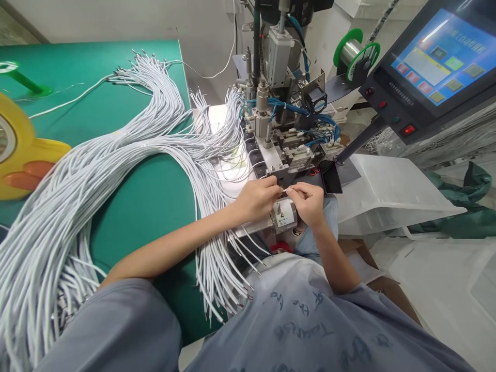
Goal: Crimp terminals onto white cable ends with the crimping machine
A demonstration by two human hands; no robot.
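Both hands, left hand and right hand, are pinching one thin wire by its tip right at the machine, looking light, floppy and best gripped near the end.

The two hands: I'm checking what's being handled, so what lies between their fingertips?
In the head view, a thin white wire end spans the small gap between the left hand and right hand, in front of the machine.

the machine head crowds behind, white cables block the left; right tray lies open.
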